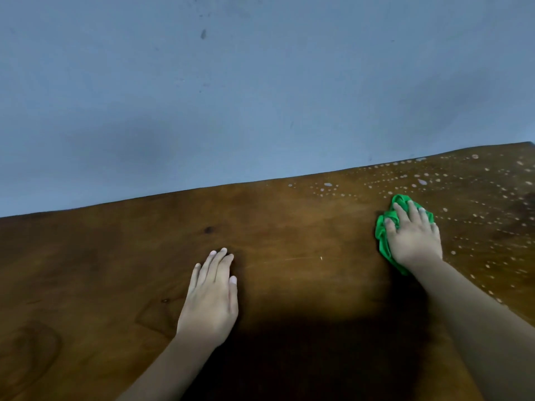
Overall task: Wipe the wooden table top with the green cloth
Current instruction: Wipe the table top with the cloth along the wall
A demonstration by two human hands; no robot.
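Note:
The wooden table top (115, 270) fills the lower half of the view. A bunched green cloth (383, 241) lies on it at the right, and my right hand (412, 235) presses down on it with fingers spread over the fabric. Most of the cloth is hidden under that hand. My left hand (210, 293) rests flat on the bare wood near the middle, fingers straight and together, holding nothing. Pale droplets (477, 198) speckle the wood to the right of and behind the cloth.
A blue-grey wall (260, 82) rises directly behind the table's far edge. The table's far right corner (531, 144) shows at the frame's right side. My own shadow darkens the wood between my arms.

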